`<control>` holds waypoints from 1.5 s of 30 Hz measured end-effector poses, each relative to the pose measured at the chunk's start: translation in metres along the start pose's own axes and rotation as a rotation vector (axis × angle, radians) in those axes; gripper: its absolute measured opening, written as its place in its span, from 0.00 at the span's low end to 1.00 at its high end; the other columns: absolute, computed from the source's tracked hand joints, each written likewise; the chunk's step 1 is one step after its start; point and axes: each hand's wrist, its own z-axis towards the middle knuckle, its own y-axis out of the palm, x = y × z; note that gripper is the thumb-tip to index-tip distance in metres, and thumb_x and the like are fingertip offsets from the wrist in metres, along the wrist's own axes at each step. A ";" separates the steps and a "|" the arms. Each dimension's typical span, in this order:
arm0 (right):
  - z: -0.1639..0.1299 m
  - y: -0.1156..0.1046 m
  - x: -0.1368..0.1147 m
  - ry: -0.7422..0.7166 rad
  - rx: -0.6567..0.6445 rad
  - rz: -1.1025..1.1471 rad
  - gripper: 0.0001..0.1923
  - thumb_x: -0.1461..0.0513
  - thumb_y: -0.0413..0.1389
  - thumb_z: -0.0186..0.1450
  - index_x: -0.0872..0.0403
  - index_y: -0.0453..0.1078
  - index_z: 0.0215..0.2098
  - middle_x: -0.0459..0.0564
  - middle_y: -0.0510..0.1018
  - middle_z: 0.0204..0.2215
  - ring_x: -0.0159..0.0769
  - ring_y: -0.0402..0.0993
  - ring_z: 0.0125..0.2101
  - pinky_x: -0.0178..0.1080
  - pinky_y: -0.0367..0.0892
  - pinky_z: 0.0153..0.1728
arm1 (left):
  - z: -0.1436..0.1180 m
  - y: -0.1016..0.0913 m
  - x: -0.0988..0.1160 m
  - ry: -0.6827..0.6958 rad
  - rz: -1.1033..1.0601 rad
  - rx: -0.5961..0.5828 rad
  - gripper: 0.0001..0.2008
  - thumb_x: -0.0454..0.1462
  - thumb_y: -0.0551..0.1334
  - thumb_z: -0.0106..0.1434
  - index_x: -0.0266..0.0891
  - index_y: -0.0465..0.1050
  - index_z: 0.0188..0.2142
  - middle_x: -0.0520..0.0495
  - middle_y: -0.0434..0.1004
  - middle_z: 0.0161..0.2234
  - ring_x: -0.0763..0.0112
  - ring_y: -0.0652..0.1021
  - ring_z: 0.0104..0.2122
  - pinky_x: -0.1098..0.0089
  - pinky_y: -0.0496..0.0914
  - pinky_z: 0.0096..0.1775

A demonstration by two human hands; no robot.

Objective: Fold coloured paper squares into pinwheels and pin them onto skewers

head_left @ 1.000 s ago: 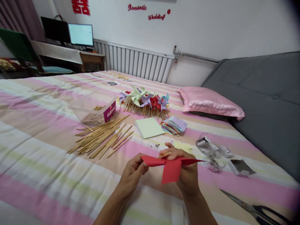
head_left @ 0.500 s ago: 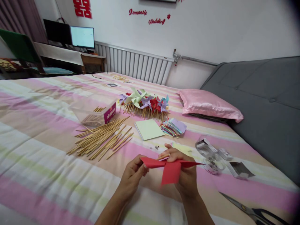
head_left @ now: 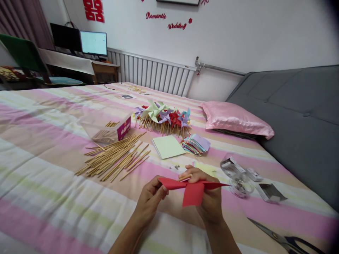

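A red paper pinwheel (head_left: 193, 195) is held in the air between my two hands, one blade hanging down toward me. My left hand (head_left: 148, 199) pinches the tip of its left blade between thumb and fingers. Behind the paper, my right hand (head_left: 212, 206) is closed around the pinwheel's middle and right side. A short end of a thin wooden stick (head_left: 184, 178) shows by the right fingers; the rest of it is hidden. Just beyond the hands, small metal fasteners (head_left: 177, 167) lie on the striped bedspread (head_left: 87, 215).
Loose wooden sticks (head_left: 113, 158) lie left, before a clear plastic box (head_left: 106, 125). Finished pinwheels (head_left: 164, 114) are grouped farther back. Nearer are pale green paper squares (head_left: 168, 146) and a multicoloured paper stack (head_left: 196, 144). Right are a clear round container (head_left: 241, 185) and scissors (head_left: 280, 238).
The view has tilted very slightly. Both hands keep the same hold on the red pinwheel.
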 end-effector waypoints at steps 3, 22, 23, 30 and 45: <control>0.001 0.000 -0.001 0.011 -0.010 0.025 0.02 0.61 0.62 0.58 0.47 0.74 0.29 0.45 0.82 0.29 0.38 0.76 0.32 0.46 0.59 0.50 | 0.000 -0.001 -0.001 0.012 0.007 0.000 0.12 0.46 0.61 0.59 0.38 0.71 0.31 0.51 0.66 0.27 0.73 0.64 0.27 0.72 0.57 0.30; 0.003 0.000 -0.005 0.116 0.002 0.128 0.02 0.60 0.63 0.56 0.48 0.75 0.26 0.47 0.79 0.26 0.39 0.76 0.33 0.46 0.72 0.40 | 0.002 -0.003 -0.002 0.077 0.033 -0.010 0.09 0.41 0.63 0.58 0.38 0.71 0.26 0.54 0.65 0.23 0.75 0.63 0.25 0.73 0.56 0.30; 0.003 0.000 -0.005 0.115 -0.002 0.140 0.02 0.60 0.63 0.56 0.48 0.75 0.26 0.47 0.79 0.27 0.39 0.76 0.33 0.46 0.72 0.40 | 0.002 -0.003 -0.002 0.072 0.029 -0.014 0.09 0.41 0.64 0.58 0.38 0.71 0.26 0.54 0.65 0.23 0.75 0.63 0.25 0.73 0.56 0.30; 0.000 -0.002 -0.001 0.145 0.009 0.120 0.06 0.61 0.62 0.58 0.47 0.73 0.34 0.46 0.79 0.28 0.38 0.77 0.33 0.44 0.72 0.40 | 0.001 -0.003 0.000 -0.007 -0.025 -0.015 0.08 0.41 0.65 0.57 0.38 0.72 0.29 0.51 0.70 0.26 0.73 0.66 0.28 0.73 0.58 0.32; 0.002 -0.010 0.002 0.034 -0.097 -0.034 0.05 0.60 0.59 0.62 0.47 0.75 0.37 0.48 0.78 0.32 0.38 0.73 0.36 0.44 0.66 0.42 | 0.002 -0.005 0.001 0.036 0.005 -0.030 0.07 0.40 0.64 0.58 0.38 0.73 0.29 0.54 0.66 0.23 0.75 0.63 0.26 0.74 0.57 0.31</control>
